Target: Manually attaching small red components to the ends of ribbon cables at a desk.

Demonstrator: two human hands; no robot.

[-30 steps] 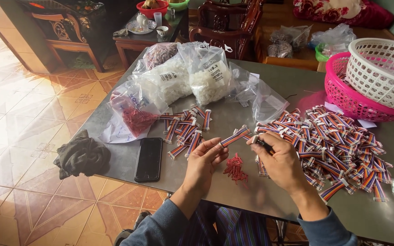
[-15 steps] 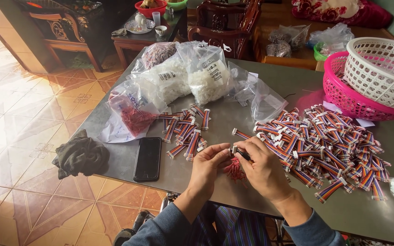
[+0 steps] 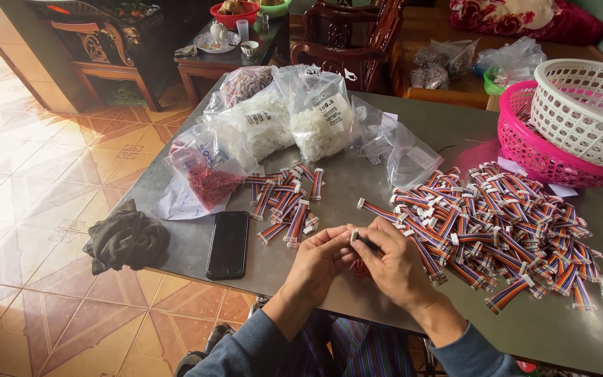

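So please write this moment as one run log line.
left hand: holds white connector | right hand: holds dark tool | cable pile: right | phone: left

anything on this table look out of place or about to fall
The dark cloth is bunched at the table's left corner and droops over the edge, so it might slip off. The white basket sits tilted in the pink basket. Nothing looks spilled or damaged.

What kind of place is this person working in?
Probably a home, used for piecework: carved wooden furniture and a tea set stand behind a grey table heaped with striped ribbon cables, on a tiled floor.
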